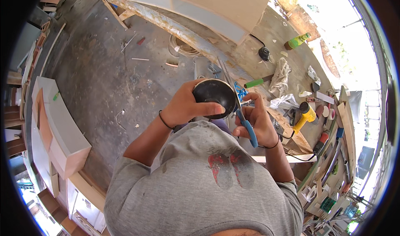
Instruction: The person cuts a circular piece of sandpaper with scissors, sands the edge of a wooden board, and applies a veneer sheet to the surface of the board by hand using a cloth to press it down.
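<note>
My left hand (183, 102) grips a round black bowl (210, 95) by its near and left side, with the thumb pressed over the rim. The bowl tilts so that its hollow faces up toward me. Close against its right edge is a long, thin metal-bladed tool with a blue handle (249, 132). My right hand (259, 121) holds this tool around the upper handle, its index finger raised and curled. The blade points away from me. Whether it has one blade or two, I cannot make out.
A long panelled board (200, 7) lies across the far side. To the right are a yellow heat gun (306, 116), a green-handled tool (255, 83), a green bottle (298, 40) and crumpled cloth (279, 77). Coiled hose (187, 49) rests ahead; a pale cabinet piece (62, 127) stands left.
</note>
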Demonstrator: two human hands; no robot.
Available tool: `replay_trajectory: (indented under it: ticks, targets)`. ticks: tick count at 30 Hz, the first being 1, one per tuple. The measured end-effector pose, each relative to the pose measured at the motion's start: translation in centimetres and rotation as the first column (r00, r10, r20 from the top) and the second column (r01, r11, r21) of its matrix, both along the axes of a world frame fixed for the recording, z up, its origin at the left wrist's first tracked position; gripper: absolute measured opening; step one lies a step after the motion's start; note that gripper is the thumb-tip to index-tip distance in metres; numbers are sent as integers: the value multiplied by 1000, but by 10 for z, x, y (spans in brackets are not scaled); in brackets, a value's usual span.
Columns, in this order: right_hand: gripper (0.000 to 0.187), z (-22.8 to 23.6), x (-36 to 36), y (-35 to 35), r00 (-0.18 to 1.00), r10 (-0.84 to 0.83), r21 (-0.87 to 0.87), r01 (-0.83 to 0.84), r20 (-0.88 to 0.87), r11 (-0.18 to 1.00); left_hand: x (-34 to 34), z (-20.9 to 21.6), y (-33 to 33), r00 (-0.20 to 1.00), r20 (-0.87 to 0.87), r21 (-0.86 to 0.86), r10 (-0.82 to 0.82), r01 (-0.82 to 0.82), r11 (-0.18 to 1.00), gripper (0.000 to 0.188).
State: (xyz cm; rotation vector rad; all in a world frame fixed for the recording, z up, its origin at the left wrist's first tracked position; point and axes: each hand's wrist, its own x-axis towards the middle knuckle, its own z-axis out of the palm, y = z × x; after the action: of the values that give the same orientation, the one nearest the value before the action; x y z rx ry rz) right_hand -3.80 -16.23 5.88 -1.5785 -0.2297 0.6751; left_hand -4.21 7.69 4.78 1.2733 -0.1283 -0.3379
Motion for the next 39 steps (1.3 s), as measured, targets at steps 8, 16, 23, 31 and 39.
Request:
replay_trajectory:
  ticks: [8, 16, 23, 31, 39]
  targets:
    - [75, 5, 17, -34, 997, 53, 45, -50, -65, 998, 25, 7, -25, 990, -62, 77, -125, 130, 989, 52]
    - [78, -8, 27, -66, 995, -93, 149, 87, 30, 985, 51, 16, -69, 990, -9, 15, -143, 143, 990, 44]
    - [81, -19, 41, -104, 994, -107, 117, 103, 34, 988, 70, 29, -101, 971, -93, 99, -221, 230, 968, 44]
    - [83, -27, 59, -132, 992, -120, 294, 107, 27, 950, 84, 24, -132, 972, -126, -4, -199, 200, 980, 44]
    - [81, -33, 85, -168, 975, -196, 356, 147, 105, 923, 86, 12, -142, 953, -223, -321, -206, 128, 938, 53]
